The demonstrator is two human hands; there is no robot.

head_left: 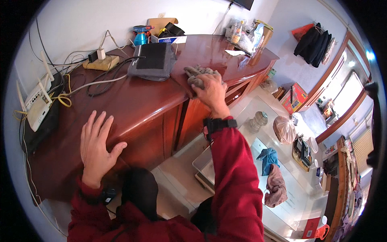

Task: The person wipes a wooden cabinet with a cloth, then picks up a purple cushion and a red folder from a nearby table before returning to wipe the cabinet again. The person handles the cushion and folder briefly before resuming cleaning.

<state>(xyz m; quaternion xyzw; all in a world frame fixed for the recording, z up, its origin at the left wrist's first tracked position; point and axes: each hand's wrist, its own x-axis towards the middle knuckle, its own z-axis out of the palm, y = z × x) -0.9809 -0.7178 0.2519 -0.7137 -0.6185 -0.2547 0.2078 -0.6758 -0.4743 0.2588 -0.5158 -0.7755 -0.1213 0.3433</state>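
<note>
Under my right hand [211, 90] is a bunched grey-brown cloth [196, 74], pressed on the glossy reddish-brown top of a wooden cabinet [142, 103] near its front edge. My fingers curl over the cloth and hide part of it. My left hand [98, 145] holds nothing; its fingers are spread over the cabinet's near left part. Whether its palm touches the wood I cannot tell. Left of the cloth lies a dark grey fabric-covered item [152, 62] with a black panel and cables.
A white router [39, 106] and tangled cables lie at the left, beside a yellowish block [101, 63] bearing plugs. A blue bottle [140, 37] and an open box [169, 38] stand at the back. To the right, a glass-topped table [242, 151] holds a glass jar [258, 121] and two cloths [275, 187].
</note>
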